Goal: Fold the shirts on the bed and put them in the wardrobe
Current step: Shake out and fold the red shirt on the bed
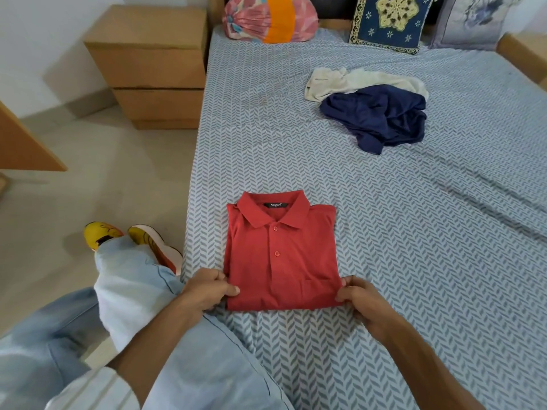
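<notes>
The left grip (208,291) pinches the near left corner of a folded red polo shirt (281,255), thumb on top of the cloth and fingers curled at its edge; the right grip (359,297) pinches the near right corner the same way. The shirt lies flat between the two grips and stretches away from them, its long axis running from the person toward the headboard, collar and label at the far end, button placket facing up. It rests on the bed (414,232), which is covered with a blue and white herringbone sheet, close to the bed's left edge. Left of the left grip are the person's pale blue trouser legs (127,291) and yellow shoes (102,235) over a light tiled floor (88,173), and farther off a wooden bedside cabinet (151,66) with two drawers stands against the white wall. Beyond the right grip, well apart from the polo, a crumpled navy shirt (379,116) lies touching a crumpled cream shirt (355,81). At the head of the bed sit a pink and orange cloth bundle (269,19), a blue patterned pillow (390,22) and a grey one (470,22).
</notes>
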